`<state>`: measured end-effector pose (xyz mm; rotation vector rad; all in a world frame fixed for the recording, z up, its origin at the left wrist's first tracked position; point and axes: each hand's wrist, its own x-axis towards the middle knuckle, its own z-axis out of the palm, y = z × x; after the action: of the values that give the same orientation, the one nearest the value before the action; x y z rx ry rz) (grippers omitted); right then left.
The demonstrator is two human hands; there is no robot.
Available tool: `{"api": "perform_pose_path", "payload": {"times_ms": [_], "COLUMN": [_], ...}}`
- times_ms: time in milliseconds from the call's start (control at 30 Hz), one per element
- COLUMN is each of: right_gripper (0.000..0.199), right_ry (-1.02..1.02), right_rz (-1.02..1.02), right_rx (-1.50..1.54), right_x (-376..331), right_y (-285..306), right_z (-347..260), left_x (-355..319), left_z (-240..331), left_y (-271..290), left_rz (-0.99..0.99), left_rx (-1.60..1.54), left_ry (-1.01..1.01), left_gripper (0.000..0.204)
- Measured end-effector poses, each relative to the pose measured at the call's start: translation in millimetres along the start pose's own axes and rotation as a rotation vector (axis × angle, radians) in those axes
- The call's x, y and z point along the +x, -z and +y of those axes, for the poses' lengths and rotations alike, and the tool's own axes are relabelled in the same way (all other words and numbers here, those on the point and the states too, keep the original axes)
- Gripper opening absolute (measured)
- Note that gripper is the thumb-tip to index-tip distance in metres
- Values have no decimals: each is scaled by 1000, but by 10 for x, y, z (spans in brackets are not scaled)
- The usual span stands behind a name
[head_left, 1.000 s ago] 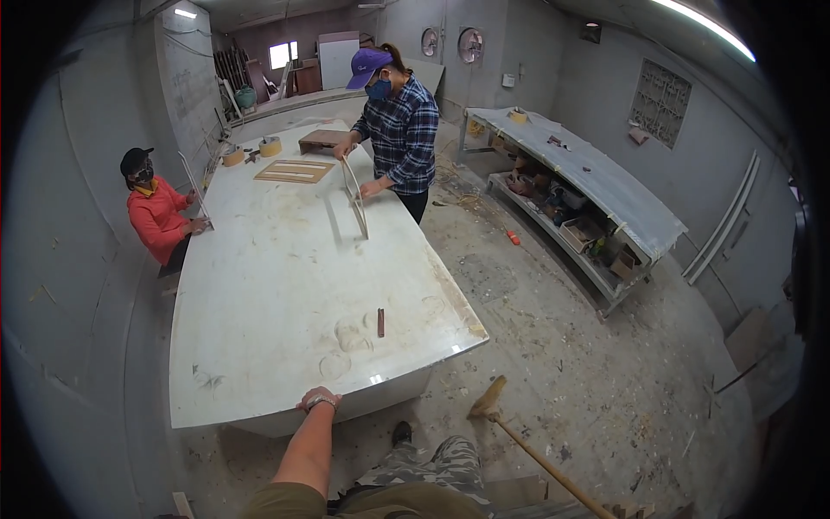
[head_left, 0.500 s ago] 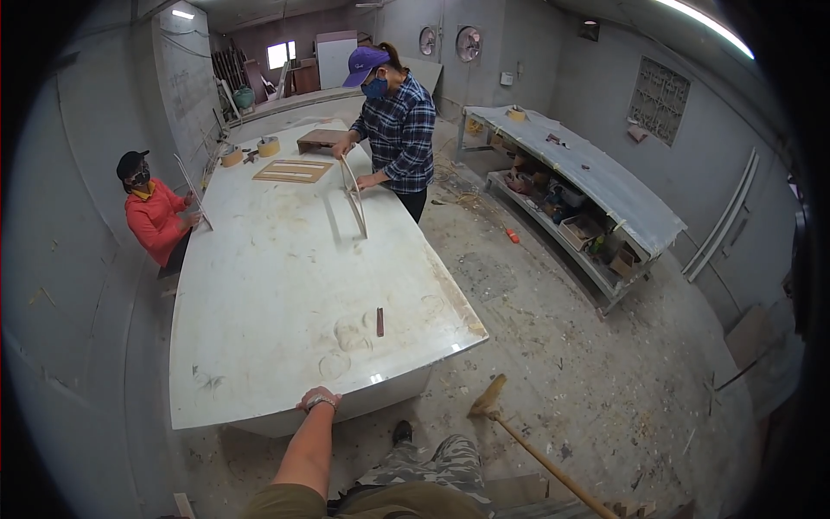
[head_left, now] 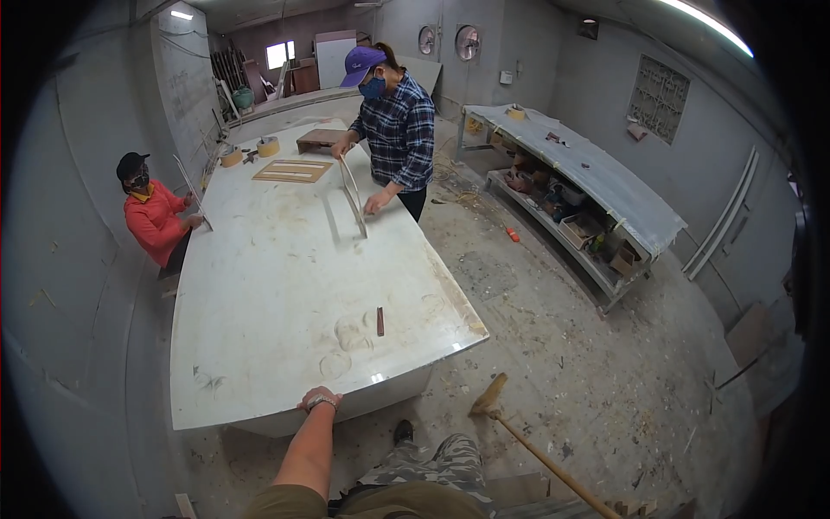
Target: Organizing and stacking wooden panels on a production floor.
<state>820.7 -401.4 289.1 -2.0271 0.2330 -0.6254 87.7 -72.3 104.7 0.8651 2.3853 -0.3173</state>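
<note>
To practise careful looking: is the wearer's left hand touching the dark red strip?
No, the left hand rests at the white table's near edge, apart from the strip.

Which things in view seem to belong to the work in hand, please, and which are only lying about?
Seemingly in the work:
White table, under left hand
Thin frame, held by co-worker in plaid
Thin piece, held by co-worker in red

Seemingly lying about:
Dark red stick, on the table
Tape rolls
Broom

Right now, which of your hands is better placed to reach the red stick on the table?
Probably the left hand: it rests on the near edge of the table, with the stick ahead, to its right. The right hand isn't visible.
</note>
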Motion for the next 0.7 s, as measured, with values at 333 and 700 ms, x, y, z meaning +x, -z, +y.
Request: {"api": "perform_pose_path", "payload": {"times_ms": [333,700], "right_gripper": [54,49], "right_ry": [-12,86], "right_rz": [6,-18], "right_rx": [-27,-61], "right_x": [-151,-192], "right_y": [67,185], "right_z": [-148,-307], "left_x": [-23,-26], "left_z": [4,28], "left_y": [11,-5], "left_rz": [-1,-1], "left_rx": [12,-9], "left_ry": [11,13], "left_gripper": [68,68]}}
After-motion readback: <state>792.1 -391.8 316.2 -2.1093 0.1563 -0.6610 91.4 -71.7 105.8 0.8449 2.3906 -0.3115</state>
